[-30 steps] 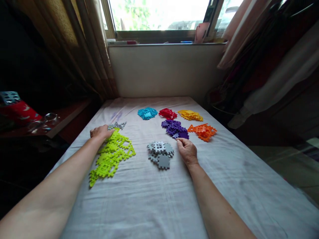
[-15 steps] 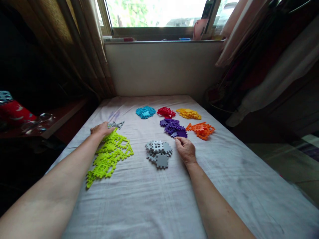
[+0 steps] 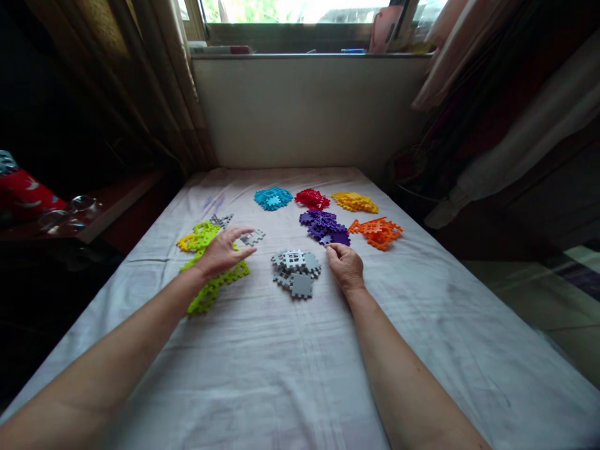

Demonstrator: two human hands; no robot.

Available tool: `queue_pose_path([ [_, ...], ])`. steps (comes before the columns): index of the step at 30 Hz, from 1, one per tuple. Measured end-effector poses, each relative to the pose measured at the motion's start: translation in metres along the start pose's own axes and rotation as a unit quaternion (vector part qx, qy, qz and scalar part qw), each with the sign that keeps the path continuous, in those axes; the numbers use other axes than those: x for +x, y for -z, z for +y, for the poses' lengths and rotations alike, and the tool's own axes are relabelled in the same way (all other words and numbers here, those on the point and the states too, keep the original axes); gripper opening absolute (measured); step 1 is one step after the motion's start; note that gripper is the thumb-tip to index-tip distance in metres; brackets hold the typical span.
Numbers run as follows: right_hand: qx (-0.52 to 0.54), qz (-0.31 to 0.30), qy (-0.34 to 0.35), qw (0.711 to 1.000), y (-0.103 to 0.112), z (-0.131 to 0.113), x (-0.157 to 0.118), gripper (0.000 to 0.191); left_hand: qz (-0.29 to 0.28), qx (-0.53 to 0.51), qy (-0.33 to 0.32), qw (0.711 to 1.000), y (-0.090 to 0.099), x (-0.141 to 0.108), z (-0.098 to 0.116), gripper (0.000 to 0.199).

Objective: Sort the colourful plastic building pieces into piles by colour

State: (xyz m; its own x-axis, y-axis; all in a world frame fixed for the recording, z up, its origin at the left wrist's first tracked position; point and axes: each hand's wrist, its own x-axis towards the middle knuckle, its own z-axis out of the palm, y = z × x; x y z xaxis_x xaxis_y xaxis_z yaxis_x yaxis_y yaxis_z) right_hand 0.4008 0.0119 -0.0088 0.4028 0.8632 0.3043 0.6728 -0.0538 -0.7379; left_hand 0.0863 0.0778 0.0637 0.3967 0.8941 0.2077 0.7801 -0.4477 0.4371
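My left hand (image 3: 224, 251) is over the lime-green interlocking tiles (image 3: 204, 300), with a grey interlocking tile (image 3: 254, 237) between thumb and fingers. Two or so other grey tiles (image 3: 222, 220) lie just behind the green heap, and some yellow tiles (image 3: 186, 242) show at its left edge. My right hand (image 3: 345, 265) is closed in a pinch at the near edge of the purple tile pile (image 3: 323, 225); what its fingertips hold, if anything, is hidden. Between my hands sits a pile of grey tiles (image 3: 300, 284), apart from both.
Farther back on the cloth-covered surface (image 3: 290, 375) are piles of blue tiles (image 3: 273, 199), red tiles (image 3: 312, 199) and yellow tiles (image 3: 355, 202). Orange tiles (image 3: 380, 234) lie at the right. A low wall (image 3: 304, 112) closes the far side; glasses (image 3: 70, 212) rest on a ledge at left.
My left hand has moved right and nearer from the far end of the green heap, bringing a grey tile along. My right hand keeps its pinch beside the purple pile. The view has tilted down slightly.
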Motion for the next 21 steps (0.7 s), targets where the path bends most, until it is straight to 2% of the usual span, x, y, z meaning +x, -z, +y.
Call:
queue_pose_path([
  [3, 0.0, 0.002, 0.001, 1.0, 0.001, -0.001, -0.001, 0.027, -0.007, -0.047, -0.075, 0.996, -0.027, -0.027, 0.024, 0.051],
  [7, 0.004, 0.001, 0.006, 1.0, 0.002, -0.001, -0.002, 0.027, -0.013, -0.051, -0.108, 0.993, -0.051, -0.047, 0.033, 0.052],
  [10, 0.003, -0.008, 0.004, 1.0, 0.002, -0.001, -0.002, 0.028, -0.033, -0.027, -0.131, 0.99, -0.052, -0.05, 0.03, 0.06],
  [14, 0.002, -0.009, 0.003, 1.0, 0.001, -0.001, -0.001, 0.029, -0.043, 0.011, -0.149, 0.988, -0.032, -0.033, 0.016, 0.064],
  [17, 0.002, -0.008, 0.008, 1.0, 0.0, 0.0, -0.001, 0.028, -0.021, 0.073, -0.081, 0.994, -0.009, -0.001, -0.006, 0.052],
  [19, -0.003, -0.003, 0.013, 1.0, -0.001, 0.0, -0.001, 0.027, -0.007, 0.144, 0.006, 0.99, 0.003, 0.025, -0.023, 0.052],
  [21, -0.009, 0.003, 0.015, 1.0, -0.003, 0.001, -0.001, 0.028, -0.009, 0.222, 0.093, 0.97, 0.011, 0.048, -0.039, 0.056],
])
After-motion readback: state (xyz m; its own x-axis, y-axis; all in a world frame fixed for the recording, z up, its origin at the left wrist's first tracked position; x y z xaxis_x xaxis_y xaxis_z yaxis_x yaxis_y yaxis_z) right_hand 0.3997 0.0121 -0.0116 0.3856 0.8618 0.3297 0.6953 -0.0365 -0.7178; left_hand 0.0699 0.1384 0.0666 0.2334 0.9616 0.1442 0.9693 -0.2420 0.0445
